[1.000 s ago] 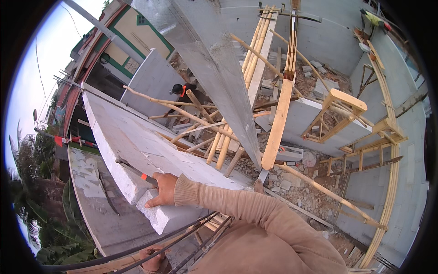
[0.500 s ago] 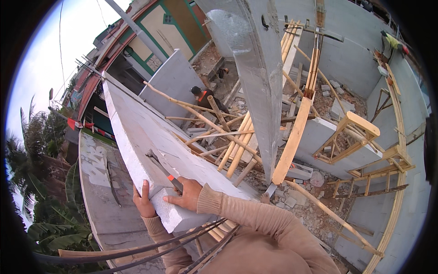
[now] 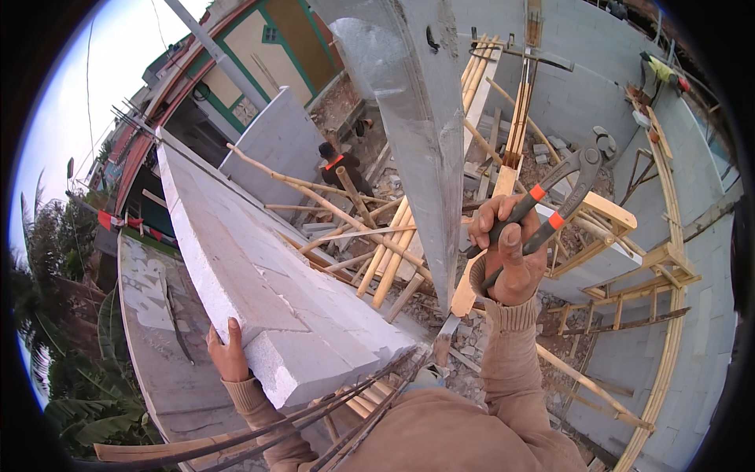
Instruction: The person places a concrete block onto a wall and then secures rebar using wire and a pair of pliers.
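Observation:
My right hand (image 3: 515, 256) is raised to the right of the wall, closed round the handles of steel pincers (image 3: 580, 177). Their dark grips carry orange bands, and the jaws point up and away from me. Low on the left, my left hand (image 3: 226, 352) rests against the outer side of the pale block wall (image 3: 236, 267), fingers stretched along it. Beside that hand is a rough-faced white block (image 3: 303, 366) at the near end of the wall.
A tall grey concrete post (image 3: 421, 134) rises ahead. Thin dark bars (image 3: 291, 425) cross in front of my body. Bamboo poles (image 3: 389, 252) and a wooden frame (image 3: 605, 212) stand over rubble. A person in dark clothing (image 3: 342, 171) is below; another in yellow (image 3: 661, 71) is far right.
My right hand has lifted off the block and swung right and up, the pincers now raised in it. My left hand stays at the wall's side. The view has shifted slightly.

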The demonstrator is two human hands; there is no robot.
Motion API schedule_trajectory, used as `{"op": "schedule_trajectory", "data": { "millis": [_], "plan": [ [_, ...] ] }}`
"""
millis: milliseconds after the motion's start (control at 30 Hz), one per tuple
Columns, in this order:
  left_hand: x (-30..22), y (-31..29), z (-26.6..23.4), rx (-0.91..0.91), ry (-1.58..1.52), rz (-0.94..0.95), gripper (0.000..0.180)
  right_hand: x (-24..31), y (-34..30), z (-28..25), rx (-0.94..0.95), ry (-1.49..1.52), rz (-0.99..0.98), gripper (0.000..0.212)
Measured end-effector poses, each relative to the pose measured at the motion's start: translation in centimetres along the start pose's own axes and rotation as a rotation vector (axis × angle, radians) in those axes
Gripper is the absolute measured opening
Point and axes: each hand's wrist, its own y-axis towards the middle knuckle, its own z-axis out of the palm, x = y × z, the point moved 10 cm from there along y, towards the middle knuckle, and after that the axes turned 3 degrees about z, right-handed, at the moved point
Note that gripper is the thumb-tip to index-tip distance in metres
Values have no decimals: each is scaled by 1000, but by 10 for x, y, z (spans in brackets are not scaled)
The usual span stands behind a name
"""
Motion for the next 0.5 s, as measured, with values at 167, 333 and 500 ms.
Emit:
{"op": "schedule_trajectory", "data": {
  "millis": [167, 333, 500],
  "plan": [
    [-1, -7, -6, -71, -40, -12, 77, -47, 56, 27, 382, 244, 72, 81],
    [-2, -7, 5, -14, -113, -129, 73, -45, 41, 72, 586, 173, 153, 84],
    [0, -13, 4, -44, -69, -141, 69, -63, 44, 75, 691, 417, 235, 80]
  ]
}}
